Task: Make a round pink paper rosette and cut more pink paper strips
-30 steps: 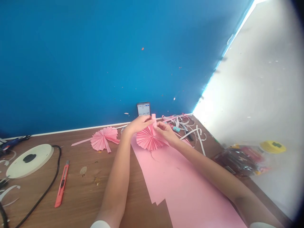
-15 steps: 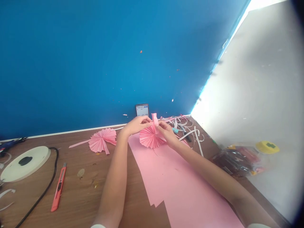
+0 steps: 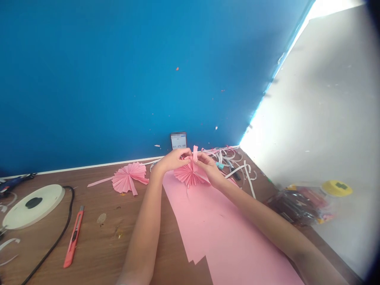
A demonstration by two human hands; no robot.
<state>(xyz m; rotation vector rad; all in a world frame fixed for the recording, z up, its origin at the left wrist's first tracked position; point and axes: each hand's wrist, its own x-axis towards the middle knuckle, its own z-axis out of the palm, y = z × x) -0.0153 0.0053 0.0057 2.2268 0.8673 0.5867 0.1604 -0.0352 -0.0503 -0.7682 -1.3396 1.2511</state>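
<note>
Between my hands is a pink pleated paper fan (image 3: 190, 175), spread out above a pink paper sheet (image 3: 225, 229). A pink paper strip (image 3: 195, 152) stands up at the fan's top edge. My left hand (image 3: 175, 160) is closed on the fan's upper left edge, thumb on the near side. Fingers of my right hand (image 3: 209, 166) pinch the strip and the fan's upper right side. Some fingertips are hidden behind the paper. A second pink pleated fan (image 3: 129, 177) with a strip tail lies on the wooden table to the left.
A red box cutter (image 3: 74, 237), a black cable (image 3: 67, 225) and a cream disc (image 3: 34, 206) lie at left. A phone with a timer (image 3: 179, 141) leans against the blue wall. White strips (image 3: 221, 154) and a black marker (image 3: 236, 174) are behind right; plastic packets (image 3: 303, 204) lie far right.
The upright strip has shifted slightly and looks narrower. My fingers have moved a little on the fan, which stays held. The whole view has dropped slightly.
</note>
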